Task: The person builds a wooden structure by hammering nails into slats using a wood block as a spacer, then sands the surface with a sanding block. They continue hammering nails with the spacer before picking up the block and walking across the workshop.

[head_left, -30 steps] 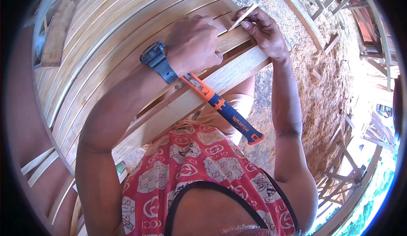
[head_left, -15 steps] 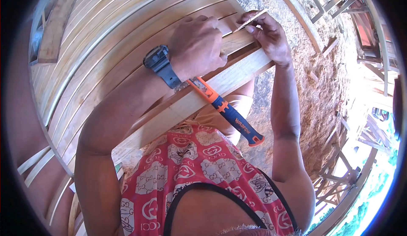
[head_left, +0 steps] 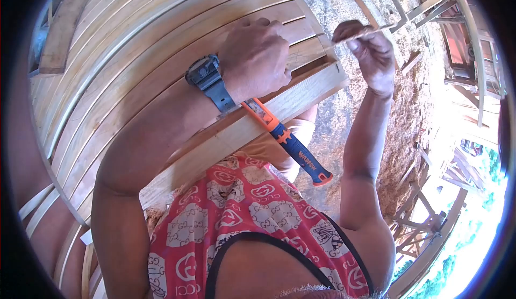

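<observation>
My left hand (head_left: 257, 59), with a black watch on the wrist, is closed with its fingers curled and rests on the wooden slats (head_left: 177, 46). What its fingers hold, if anything, is hidden beneath it. From under that wrist sticks out a blue and orange tool handle (head_left: 293, 146) marked WADFOW, lying across the pale front rail (head_left: 226, 137); the tool's other end is out of sight. Off the right end of the slatted piece, my right hand (head_left: 371, 57) pinches a thin wood sliver (head_left: 365, 33) between thumb and fingers, held in the air.
A loose board (head_left: 63, 25) lies at the upper left on the slats. Below, the ground (head_left: 398, 121) is rough and brown, with wood scraps. Several wooden frames (head_left: 430, 3) stand at the upper right, and more timber (head_left: 424, 229) is at the lower right.
My right hand has moved right, away from the end of the slats, carrying the wood sliver. My left hand stays nearly in place, shifted slightly right in view.
</observation>
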### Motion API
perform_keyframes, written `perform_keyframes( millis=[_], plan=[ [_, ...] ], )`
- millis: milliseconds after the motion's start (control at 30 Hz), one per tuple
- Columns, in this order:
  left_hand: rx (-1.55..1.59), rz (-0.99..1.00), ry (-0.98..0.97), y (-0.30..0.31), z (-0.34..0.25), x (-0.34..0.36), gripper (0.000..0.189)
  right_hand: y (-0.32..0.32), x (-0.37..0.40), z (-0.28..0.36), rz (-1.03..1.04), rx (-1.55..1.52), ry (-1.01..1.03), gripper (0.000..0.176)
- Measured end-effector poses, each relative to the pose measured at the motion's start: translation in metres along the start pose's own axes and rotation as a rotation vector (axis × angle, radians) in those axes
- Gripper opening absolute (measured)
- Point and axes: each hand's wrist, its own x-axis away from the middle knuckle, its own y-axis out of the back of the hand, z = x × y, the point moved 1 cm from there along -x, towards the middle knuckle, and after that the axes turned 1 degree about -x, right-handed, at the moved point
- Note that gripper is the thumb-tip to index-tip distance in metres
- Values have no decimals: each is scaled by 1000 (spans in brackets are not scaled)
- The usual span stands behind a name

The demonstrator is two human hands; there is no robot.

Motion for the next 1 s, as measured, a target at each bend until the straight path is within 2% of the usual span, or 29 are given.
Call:
perform_keyframes(
  millis=[33,100,133,167,267,367,433,500,600,700,733,767,833,867,900,967,1000],
  plan=[
    [18,-3,16,0,0,1,32,-1,5,0,40,38,-49,30],
    [43,-9,34,0,1,1,32,-18,16,4,-33,75,-130,29],
    [45,-12,28,-1,1,1,32,-17,28,-7,-65,82,-217,26],
    [47,-14,22,-1,2,1,32,-18,42,-13,-103,213,-342,21],
    [58,-36,5,-3,1,0,32,-25,47,-14,-204,62,-334,19],
    [24,-16,7,-2,-2,-2,31,-26,45,-4,-124,241,-308,16],
    [45,-32,-8,-1,-4,-3,30,-22,41,2,-214,4,-297,10],
    [50,-54,-14,0,-4,-4,29,-13,25,9,-200,-170,-27,10],
    [30,-12,0,-2,-7,-6,29,-17,15,27,-326,-139,-120,21],
    [22,18,-2,3,-7,-6,30,-39,4,29,-462,61,-454,27],
    [32,4,-22,5,-5,-4,31,-44,4,28,-398,120,-492,26],
    [14,-5,-28,0,-8,-13,31,-41,6,26,-429,154,-565,24],
    [24,86,-9,0,-7,-17,31,-45,5,27,-400,222,-619,22],
    [83,-2,21,2,-7,-17,32,-46,2,28,-407,224,-607,22],
    [76,-6,12,7,-5,-20,32,-49,0,30,-388,237,-564,22],
    [145,108,96,17,2,-34,32,-49,-3,31,-374,251,-513,22],
    [138,105,91,26,6,-35,32,-53,-5,31,-349,303,-516,22]
  ],
)
